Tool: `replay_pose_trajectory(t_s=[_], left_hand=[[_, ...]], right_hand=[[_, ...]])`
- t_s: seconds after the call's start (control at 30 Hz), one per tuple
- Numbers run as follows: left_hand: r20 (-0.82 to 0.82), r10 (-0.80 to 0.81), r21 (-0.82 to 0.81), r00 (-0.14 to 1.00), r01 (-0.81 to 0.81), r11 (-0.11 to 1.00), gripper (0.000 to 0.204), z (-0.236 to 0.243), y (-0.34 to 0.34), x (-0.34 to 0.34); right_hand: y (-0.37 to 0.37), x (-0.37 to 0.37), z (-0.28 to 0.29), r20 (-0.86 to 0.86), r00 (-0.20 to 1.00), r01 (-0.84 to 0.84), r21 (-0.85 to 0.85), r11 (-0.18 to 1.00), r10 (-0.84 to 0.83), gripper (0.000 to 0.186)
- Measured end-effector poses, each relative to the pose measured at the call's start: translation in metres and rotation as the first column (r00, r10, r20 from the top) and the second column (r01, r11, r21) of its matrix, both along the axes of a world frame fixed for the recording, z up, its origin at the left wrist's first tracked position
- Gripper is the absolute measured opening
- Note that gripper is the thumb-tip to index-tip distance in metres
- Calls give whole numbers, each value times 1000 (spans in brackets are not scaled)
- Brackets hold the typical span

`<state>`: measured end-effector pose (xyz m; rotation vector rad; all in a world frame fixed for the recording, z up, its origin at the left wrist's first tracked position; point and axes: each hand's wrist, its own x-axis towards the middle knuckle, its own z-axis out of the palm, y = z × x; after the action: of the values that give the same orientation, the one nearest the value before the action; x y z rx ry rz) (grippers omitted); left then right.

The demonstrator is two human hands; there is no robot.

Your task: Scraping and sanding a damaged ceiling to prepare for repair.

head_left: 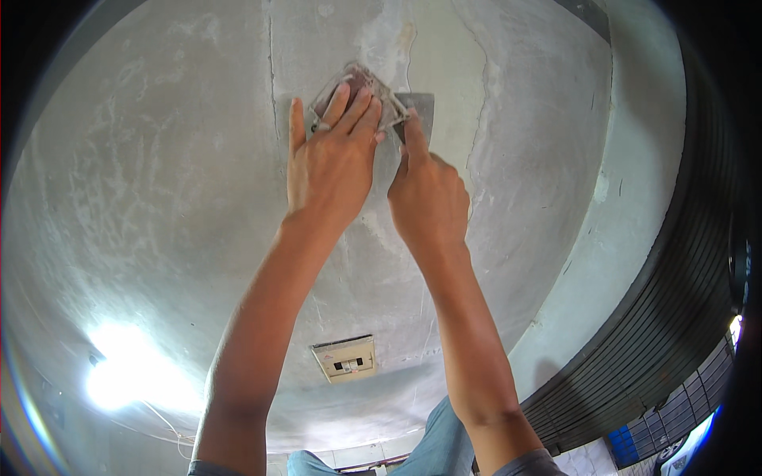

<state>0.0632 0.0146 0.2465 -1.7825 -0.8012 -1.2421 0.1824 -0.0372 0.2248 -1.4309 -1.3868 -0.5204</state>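
My left hand [332,170] reaches up to the grey plastered wall [198,198]. Its fingers are stretched out over a square, plaster-smeared frame [359,75] with a reddish-brown inside, turned like a diamond; whether it is fixed or loose I cannot tell. Close by on the right, my right hand [429,190] is closed with the index finger pointing up along a putty knife [421,107]. The knife's dark flat blade is against the wall and meets the frame's right corner. Its handle is hidden in the hand.
A cream wall socket plate [345,359] sits lower, between my forearms. A paler plaster strip [448,79] runs down the wall. A bright lamp [135,373] with a thin cable glares at lower left. Right of the wall is a dark ribbed shutter [627,357].
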Motion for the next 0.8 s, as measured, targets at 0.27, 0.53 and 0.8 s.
replay_pose_trajectory(t_s=[0.27,0.53,0.8], left_hand=[[0,-23,14,1000,23,1000,34,1,5,6],[18,-22,12,1000,22,1000,35,-13,5,5],[40,-9,-19,999,10,1000,34,-11,2,9]], right_hand=[[1,2,8,-20,999,-31,-33,999,30,52],[-6,2,4,-18,999,-30,-96,995,28,53],[-10,1,4,-12,1000,-16,-66,998,15,55]])
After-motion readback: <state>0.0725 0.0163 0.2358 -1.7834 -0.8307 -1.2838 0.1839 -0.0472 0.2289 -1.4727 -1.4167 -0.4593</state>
